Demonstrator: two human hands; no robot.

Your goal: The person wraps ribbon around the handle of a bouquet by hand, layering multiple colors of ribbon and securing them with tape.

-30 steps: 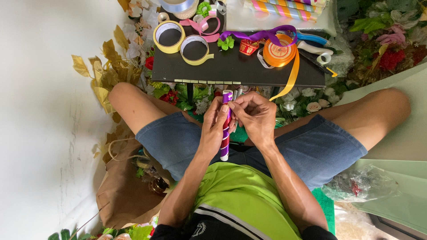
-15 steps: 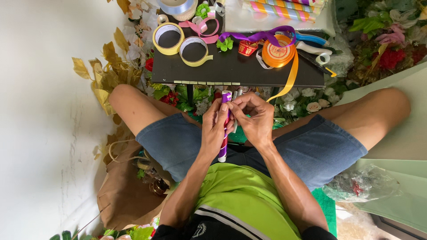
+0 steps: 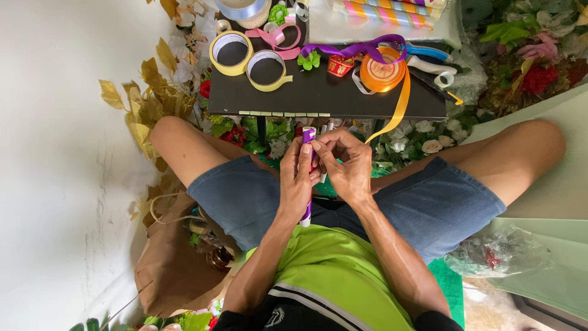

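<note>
Your left hand (image 3: 298, 178) has its grip clenched round a slim stick wrapped in purple and white ribbon (image 3: 308, 175), held upright over your lap btwn your knees. Your right hand (image 3: 344, 167) pinches the stick's top end w/ fingertips, just beside the left thumb. Below: blue denim shorts (image 3: 422, 205), lime-green shirt (image 3: 331, 276). Past the hands, a low black worktop (image 3: 318, 98) carries two yellow ribbon rolls (image 3: 248, 58) side by side, an orange ribbon roll (image 3: 383, 73) w/ a strip hanging off the edge, and a loose purple ribbon (image 3: 355, 49). Artificial flowers (image 3: 422, 138) lie under and around it.
</note>
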